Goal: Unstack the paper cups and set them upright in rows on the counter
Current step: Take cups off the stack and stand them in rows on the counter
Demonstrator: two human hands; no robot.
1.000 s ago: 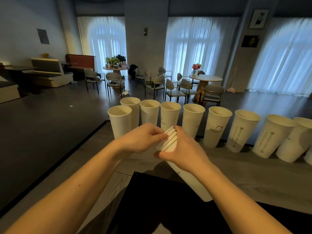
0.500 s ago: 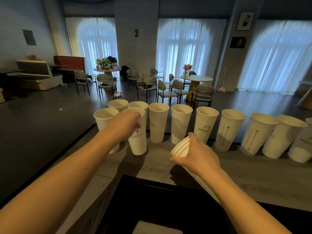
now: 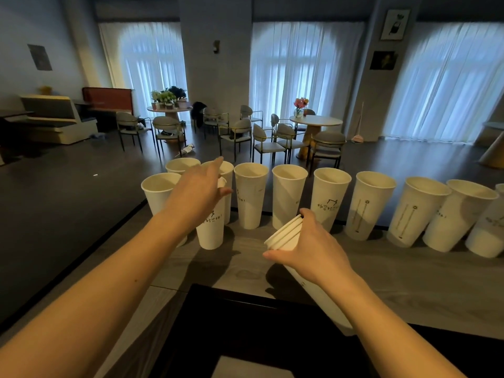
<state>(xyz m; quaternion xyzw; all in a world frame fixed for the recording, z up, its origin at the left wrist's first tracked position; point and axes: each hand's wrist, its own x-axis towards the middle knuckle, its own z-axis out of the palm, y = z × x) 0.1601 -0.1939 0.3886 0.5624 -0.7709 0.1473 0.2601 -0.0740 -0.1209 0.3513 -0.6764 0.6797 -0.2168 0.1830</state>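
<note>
A row of tall white paper cups (image 3: 289, 195) stands upright along the far edge of the grey wood counter (image 3: 409, 282). Nearer to me, a second row holds one cup at the left (image 3: 158, 189) and a printed cup (image 3: 211, 233) beside it. My left hand (image 3: 199, 192) hovers over that printed cup's rim with fingers stretched out and thumb apart, hiding the rim. My right hand (image 3: 313, 252) grips a tilted stack of nested cups (image 3: 285, 234) near its rims, above the counter's middle; the stack's lower end slants toward me under my wrist.
A black recessed surface (image 3: 245, 323) lies at the counter's near edge. The counter's left edge drops to dark floor. Beyond the cups are café tables and chairs (image 3: 283, 137), a pillar and curtained windows.
My left hand pulled one cup off the stack, carried it left and set it upright in the near row, then spread its fingers. My right hand stayed holding the stack.
</note>
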